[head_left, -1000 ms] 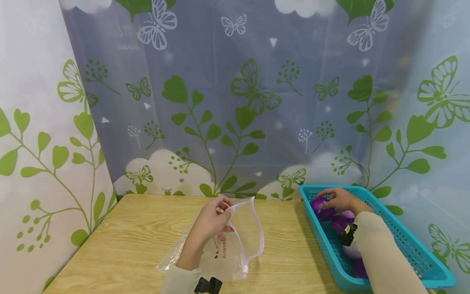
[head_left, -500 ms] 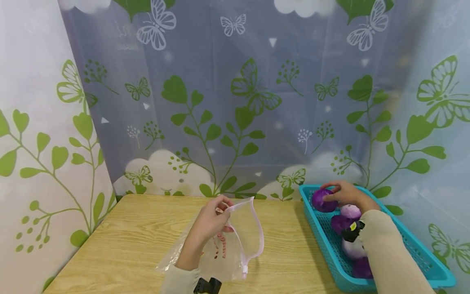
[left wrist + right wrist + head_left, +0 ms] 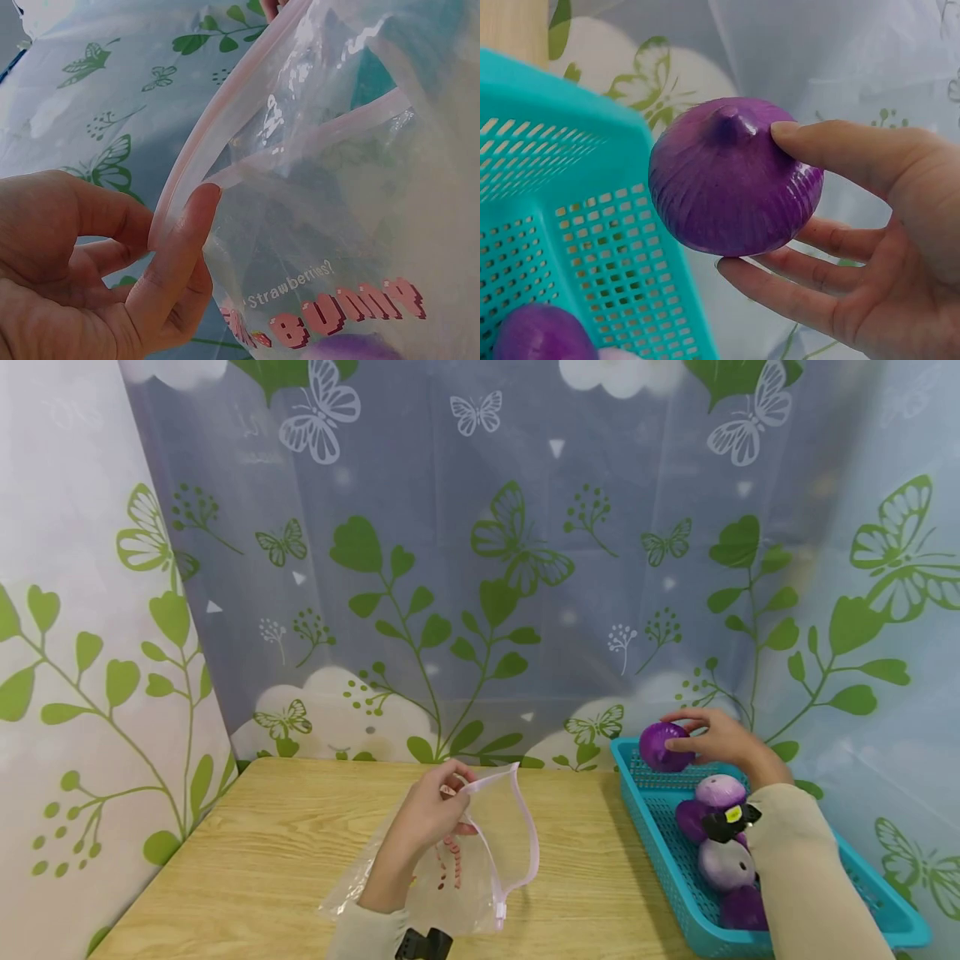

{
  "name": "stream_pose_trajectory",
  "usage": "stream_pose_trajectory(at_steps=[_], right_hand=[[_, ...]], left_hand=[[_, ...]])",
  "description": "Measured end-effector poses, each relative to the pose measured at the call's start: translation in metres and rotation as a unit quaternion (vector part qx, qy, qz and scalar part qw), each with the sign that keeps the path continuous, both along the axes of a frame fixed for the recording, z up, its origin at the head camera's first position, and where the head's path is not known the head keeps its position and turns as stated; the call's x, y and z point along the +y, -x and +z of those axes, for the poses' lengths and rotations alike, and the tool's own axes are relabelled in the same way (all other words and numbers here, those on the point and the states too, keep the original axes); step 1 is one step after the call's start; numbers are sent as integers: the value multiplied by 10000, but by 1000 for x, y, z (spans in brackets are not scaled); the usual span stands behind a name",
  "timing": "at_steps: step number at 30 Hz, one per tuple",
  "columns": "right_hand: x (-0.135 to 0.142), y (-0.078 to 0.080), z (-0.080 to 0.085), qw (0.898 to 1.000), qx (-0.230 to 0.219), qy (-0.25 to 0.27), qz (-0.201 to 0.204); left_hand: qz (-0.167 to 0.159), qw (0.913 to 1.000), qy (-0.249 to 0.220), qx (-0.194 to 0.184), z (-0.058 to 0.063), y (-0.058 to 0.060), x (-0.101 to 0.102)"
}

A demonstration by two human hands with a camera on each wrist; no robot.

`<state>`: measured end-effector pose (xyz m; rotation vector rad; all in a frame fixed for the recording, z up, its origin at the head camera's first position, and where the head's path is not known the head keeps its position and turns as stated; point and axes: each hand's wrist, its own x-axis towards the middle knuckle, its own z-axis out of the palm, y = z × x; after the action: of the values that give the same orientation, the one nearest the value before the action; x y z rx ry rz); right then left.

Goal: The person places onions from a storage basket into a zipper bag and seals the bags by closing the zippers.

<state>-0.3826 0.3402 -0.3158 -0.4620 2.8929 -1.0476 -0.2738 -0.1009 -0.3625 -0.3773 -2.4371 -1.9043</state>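
Observation:
My right hand (image 3: 722,745) holds a purple onion (image 3: 731,187) between the thumb and fingertips, raised over the far end of a turquoise basket (image 3: 654,847). The onion's pointed tip shows in the right wrist view. At the middle of the table, my left hand (image 3: 433,806) pinches the rim of a clear zip bag (image 3: 345,225) with pink edging. The bag's mouth gapes toward the right, and red lettering is printed on its side. A purple shape (image 3: 356,349) shows through the plastic at the bottom of the left wrist view.
Inside the basket lie several more round pieces, among them a pale purple one (image 3: 720,790), a whitish one (image 3: 724,865) and a dark purple one (image 3: 742,908). The wooden table (image 3: 262,852) meets a patterned curtain (image 3: 420,635) behind and at both sides.
My right hand has lifted the purple onion up from among the others in the basket to above the far rim. The left hand and bag have stayed in place.

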Motion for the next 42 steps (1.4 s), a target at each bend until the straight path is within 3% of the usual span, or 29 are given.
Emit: stream_pose_trajectory(at_steps=[8, 19, 32, 42], right_hand=[[-16, -5, 14, 9992, 377, 90, 47], [-41, -12, 31, 9980, 440, 168, 413], [-68, -14, 36, 9954, 250, 379, 842], [-84, -17, 36, 9946, 176, 201, 1004]], left_hand=[[-13, 10000, 30, 2, 0, 0, 0], [0, 10000, 37, 52, 1, 0, -1], [-11, 10000, 24, 27, 2, -1, -1], [-14, 10000, 67, 49, 1, -2, -1]])
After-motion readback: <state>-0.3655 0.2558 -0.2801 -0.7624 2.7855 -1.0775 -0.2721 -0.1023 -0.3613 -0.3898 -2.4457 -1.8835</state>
